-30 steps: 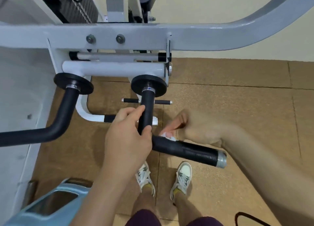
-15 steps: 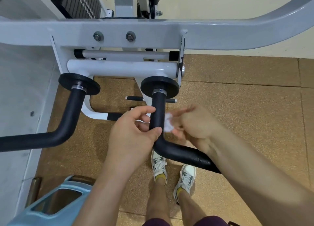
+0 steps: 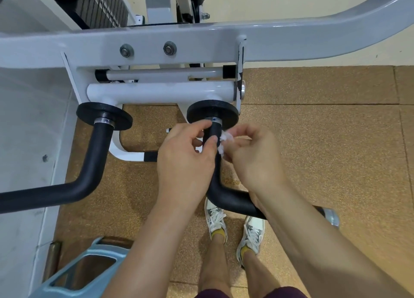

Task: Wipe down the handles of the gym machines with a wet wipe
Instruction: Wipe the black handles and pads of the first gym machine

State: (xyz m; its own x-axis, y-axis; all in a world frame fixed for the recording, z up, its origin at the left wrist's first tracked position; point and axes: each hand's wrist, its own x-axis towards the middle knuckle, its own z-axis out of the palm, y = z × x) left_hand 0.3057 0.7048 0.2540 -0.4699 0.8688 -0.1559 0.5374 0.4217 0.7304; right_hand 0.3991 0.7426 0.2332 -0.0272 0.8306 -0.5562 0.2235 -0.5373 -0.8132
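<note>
The upright part of the black right handle [image 3: 215, 174] is pinched by the left hand [image 3: 183, 163], thumb and fingers clamped around it just below the black disc [image 3: 212, 113]. A crumpled white wet wipe [image 3: 225, 142] is clamped in the fingers of the right hand [image 3: 253, 158] and pressed against the handle's right side. A pale blue container [image 3: 85, 273] stands at lower left on the floor [image 3: 324, 152]; its contents cannot be told.
</note>
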